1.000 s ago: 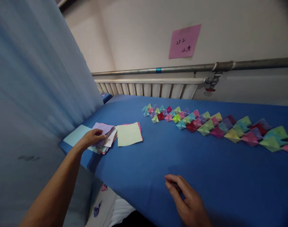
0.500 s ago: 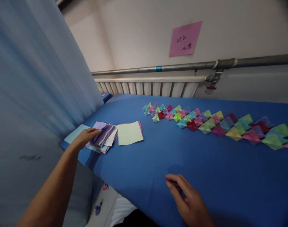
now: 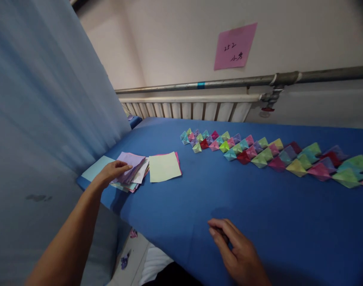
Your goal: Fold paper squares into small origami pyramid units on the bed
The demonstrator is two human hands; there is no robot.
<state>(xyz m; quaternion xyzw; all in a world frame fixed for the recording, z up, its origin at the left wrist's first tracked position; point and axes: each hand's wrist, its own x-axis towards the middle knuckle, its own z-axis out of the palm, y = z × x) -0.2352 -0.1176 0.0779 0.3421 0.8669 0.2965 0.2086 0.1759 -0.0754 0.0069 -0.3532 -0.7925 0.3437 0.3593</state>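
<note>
My left hand (image 3: 117,170) reaches out over a stack of coloured paper sheets (image 3: 133,161) at the left of the blue table. Its fingers are stretched out and rest on the purple top sheet, which lies nearly flat. Beside the stack lies a pale yellow-green square sheet (image 3: 164,167), with a pink edge showing under it. A light blue sheet (image 3: 95,169) lies left of the stack, partly behind my wrist. My right hand (image 3: 236,248) is near the table's front, fingers loosely curled, thumb close to the index finger, with nothing visible between them.
Rows of joined, folded paper pieces (image 3: 244,157) in many colours run across the table's back to the right edge. A blue curtain (image 3: 50,99) hangs at the left. Behind the blue table (image 3: 196,206) are a radiator (image 3: 193,111) and a pipe (image 3: 229,82).
The purple sheets under my left hand, lifted and bent before, now lie flatter. That hand has shifted slightly right and its fingers have straightened. My right hand has stayed still.
</note>
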